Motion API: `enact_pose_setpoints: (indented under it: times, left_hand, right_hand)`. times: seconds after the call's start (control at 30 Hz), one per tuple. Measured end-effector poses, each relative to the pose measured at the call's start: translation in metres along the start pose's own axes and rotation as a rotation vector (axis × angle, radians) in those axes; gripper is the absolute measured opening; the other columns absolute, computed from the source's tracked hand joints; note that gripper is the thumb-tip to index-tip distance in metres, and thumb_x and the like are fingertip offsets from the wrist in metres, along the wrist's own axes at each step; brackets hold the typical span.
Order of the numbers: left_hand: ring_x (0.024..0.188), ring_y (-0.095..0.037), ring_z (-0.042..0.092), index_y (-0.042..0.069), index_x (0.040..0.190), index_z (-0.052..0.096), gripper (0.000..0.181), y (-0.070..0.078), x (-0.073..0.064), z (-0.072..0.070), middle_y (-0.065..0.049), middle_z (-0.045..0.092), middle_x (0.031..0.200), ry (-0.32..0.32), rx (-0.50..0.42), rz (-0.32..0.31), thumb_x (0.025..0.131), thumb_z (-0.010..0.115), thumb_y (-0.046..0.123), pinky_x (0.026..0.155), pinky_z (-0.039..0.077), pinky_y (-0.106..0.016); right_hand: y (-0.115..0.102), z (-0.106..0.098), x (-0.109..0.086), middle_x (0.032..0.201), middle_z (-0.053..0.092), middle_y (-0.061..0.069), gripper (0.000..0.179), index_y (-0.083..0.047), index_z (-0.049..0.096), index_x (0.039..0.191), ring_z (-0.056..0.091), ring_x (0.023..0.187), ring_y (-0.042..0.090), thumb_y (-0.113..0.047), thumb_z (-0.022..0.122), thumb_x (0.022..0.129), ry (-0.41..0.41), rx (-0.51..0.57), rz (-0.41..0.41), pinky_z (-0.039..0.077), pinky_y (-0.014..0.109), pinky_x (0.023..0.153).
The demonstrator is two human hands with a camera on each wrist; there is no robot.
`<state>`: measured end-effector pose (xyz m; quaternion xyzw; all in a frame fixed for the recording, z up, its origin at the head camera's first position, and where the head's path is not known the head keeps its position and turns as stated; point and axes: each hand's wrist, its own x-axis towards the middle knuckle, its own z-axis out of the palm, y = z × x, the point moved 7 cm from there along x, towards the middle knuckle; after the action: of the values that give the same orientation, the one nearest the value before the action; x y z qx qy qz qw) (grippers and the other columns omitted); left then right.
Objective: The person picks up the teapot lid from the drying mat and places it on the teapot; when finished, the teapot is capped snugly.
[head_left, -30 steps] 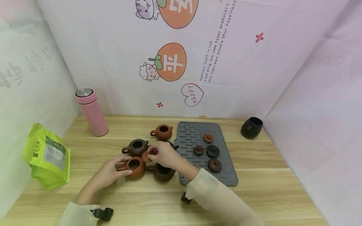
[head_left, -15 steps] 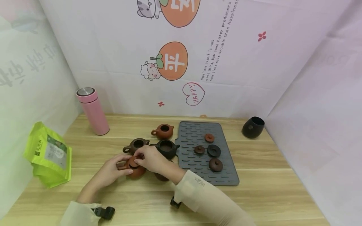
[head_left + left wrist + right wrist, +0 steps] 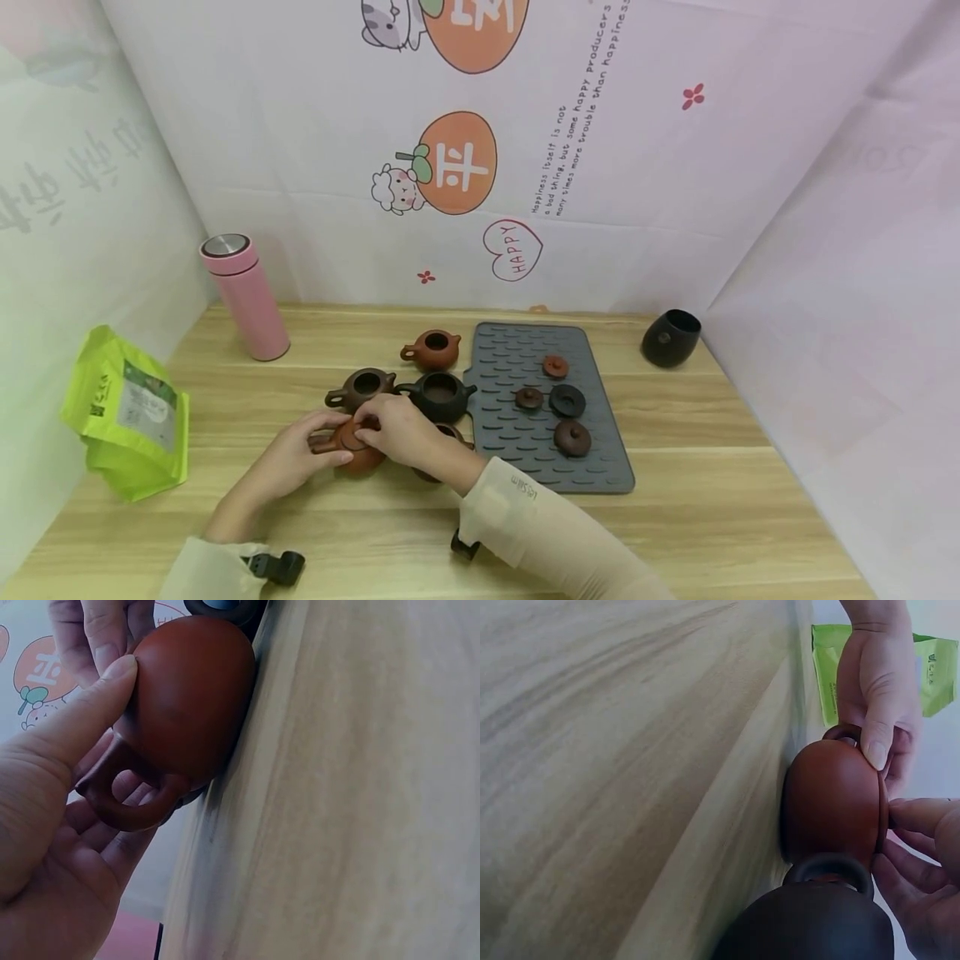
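Note:
An orange-red clay teapot [image 3: 362, 461] stands on the table, its handle pointing left. My left hand [image 3: 288, 454] holds it around the handle side, thumb on the near side of the body [image 3: 191, 697]. Over its mouth lies a matching lid [image 3: 349, 435], which my right hand [image 3: 401, 429] pinches from above. In the right wrist view the lid [image 3: 884, 814] appears as a thin edge against the teapot's rim; my fingers hide its knob. A dark brown teapot [image 3: 427, 475] stands close by on the right, partly behind my right hand.
Behind are a brown teapot [image 3: 363, 385], a black teapot [image 3: 440, 408] and a small orange-red teapot [image 3: 435, 357], all lidless. A grey mat [image 3: 510, 467] bears several lids. A pink flask [image 3: 251, 308], green bag [image 3: 142, 417] and black cup [image 3: 670, 340] stand around.
My right hand has moved left with the lid, from beside the orange-red teapot onto its mouth. The lid was tilted half a second ago and now lies flatter. My left hand keeps its hold.

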<state>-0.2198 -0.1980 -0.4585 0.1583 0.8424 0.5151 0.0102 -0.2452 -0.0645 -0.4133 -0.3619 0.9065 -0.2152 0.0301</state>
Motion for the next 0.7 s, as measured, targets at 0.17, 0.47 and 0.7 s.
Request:
enact_pose_setpoints:
  times: [0.17, 0.47, 0.7]
  left_hand:
    - [0.109, -0.031, 0.061, 0.0, 0.126, 0.06, 0.049, -0.003, 0.002, 0.0, -0.019, 0.055, 0.13, -0.011, 0.024, -0.018, 0.084, 0.079, 0.015, 0.087, 0.052, -0.032]
    - [0.11, -0.03, 0.06, 0.004, 0.129, 0.058, 0.057, -0.004, 0.004, 0.0, -0.015, 0.058, 0.127, -0.015, 0.115, -0.056, 0.082, 0.081, 0.026, 0.09, 0.051, -0.042]
    - [0.116, -0.044, 0.053, 0.002, 0.133, 0.055, 0.062, 0.016, 0.006, -0.001, -0.019, 0.053, 0.133, 0.001, 0.157, -0.025, 0.083, 0.08, 0.028, 0.094, 0.046, -0.055]
  right_hand:
    - [0.003, 0.0, -0.001, 0.108, 0.064, -0.003, 0.02, -0.015, 0.07, 0.111, 0.059, 0.097, 0.008, -0.024, 0.069, 0.093, -0.014, 0.017, -0.007, 0.047, 0.021, 0.083]
    - [0.031, -0.028, -0.013, 0.11, 0.064, 0.003, 0.025, -0.01, 0.069, 0.117, 0.06, 0.091, 0.01, -0.02, 0.069, 0.094, 0.008, 0.163, 0.079, 0.049, 0.018, 0.069]
    - [0.059, -0.055, -0.036, 0.106, 0.064, 0.005, 0.023, -0.007, 0.069, 0.114, 0.06, 0.088, 0.013, -0.016, 0.068, 0.094, 0.058, 0.139, 0.083, 0.05, 0.026, 0.071]
